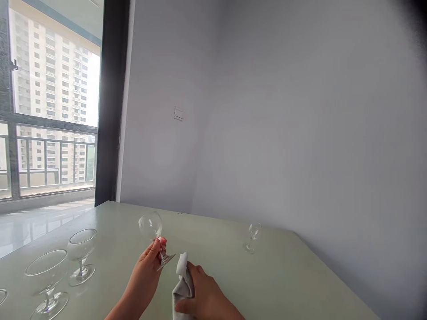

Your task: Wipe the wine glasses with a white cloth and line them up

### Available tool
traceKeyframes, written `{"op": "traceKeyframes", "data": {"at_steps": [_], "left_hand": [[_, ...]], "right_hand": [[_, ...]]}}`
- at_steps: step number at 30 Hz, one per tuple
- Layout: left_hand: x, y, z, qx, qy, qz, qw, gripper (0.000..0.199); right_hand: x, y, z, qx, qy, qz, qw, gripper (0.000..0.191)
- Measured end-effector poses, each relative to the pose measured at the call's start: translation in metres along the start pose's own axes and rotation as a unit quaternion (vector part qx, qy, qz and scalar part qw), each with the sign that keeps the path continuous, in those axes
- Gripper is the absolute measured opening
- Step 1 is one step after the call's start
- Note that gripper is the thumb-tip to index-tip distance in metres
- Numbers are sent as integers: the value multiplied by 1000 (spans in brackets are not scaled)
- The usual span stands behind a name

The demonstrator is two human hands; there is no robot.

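My left hand [151, 262] pinches the stem of a clear wine glass [151, 225], which is held tilted above the table with its bowl up to the left and its foot down to the right. A folded grey-white cloth [183, 289] is gripped in my right hand [207, 293], just right of the glass's foot. Cloth and glass look slightly apart. Part of the stem is hidden behind my left fingers.
Two stemmed glasses [82, 255] [46, 284] stand upright at the left, with the rim of another [2, 295] at the picture's edge. A smaller glass [253, 238] stands farther back on the right of the pale green table [283, 275]. Walls border the table's far side.
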State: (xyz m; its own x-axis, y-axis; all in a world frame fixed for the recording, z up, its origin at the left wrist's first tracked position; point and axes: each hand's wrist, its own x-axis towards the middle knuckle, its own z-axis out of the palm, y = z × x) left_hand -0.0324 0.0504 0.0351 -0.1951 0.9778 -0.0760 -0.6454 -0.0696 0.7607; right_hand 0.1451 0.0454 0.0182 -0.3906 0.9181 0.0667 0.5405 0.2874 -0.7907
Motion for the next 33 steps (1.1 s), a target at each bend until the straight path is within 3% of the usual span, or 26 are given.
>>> {"op": "traceKeyframes", "data": {"at_steps": [1,2,6,9,13,16,19,21,23,25,28,30,33], "left_hand": [[1,-1,-1,22,7,9,1000,36],[1,-4,-2,49,12,16,999,37],[-11,-27,7,153,-21,15,988,43],[-22,-42,15,198,-48,36,978,43],[-19,-50,11,283,-117,84,948,41],[-6,-52,-3,390,-116,132,904,44],[3,-56,-14,547,-113,189,808,37],[4,-59,-18,635,-137,200,733,34],[3,-61,-17,684,-160,192,686,35],[2,-62,-16,704,-165,183,666,35],[3,-61,-14,706,-168,178,665,34],[4,-61,-14,704,-171,177,667,33],[4,-61,-14,709,-165,180,662,32]], "right_hand": [[-1,-2,-3,-47,2,1,999,81],[-2,-6,-7,-85,23,1,996,81],[-6,-25,-17,-103,151,-42,982,31],[-7,-29,-9,-97,144,-79,982,16],[-3,-19,6,-120,152,-102,976,14],[6,-5,2,-95,212,-70,970,15],[15,15,-23,-64,318,-20,946,22],[18,31,-49,-62,379,9,923,28],[17,49,-82,-70,428,45,900,31],[12,69,-118,-81,469,98,874,31],[-1,102,-164,-98,498,203,838,30],[-9,125,-183,-108,476,260,833,25],[-15,156,-191,-124,414,305,849,21]]}}
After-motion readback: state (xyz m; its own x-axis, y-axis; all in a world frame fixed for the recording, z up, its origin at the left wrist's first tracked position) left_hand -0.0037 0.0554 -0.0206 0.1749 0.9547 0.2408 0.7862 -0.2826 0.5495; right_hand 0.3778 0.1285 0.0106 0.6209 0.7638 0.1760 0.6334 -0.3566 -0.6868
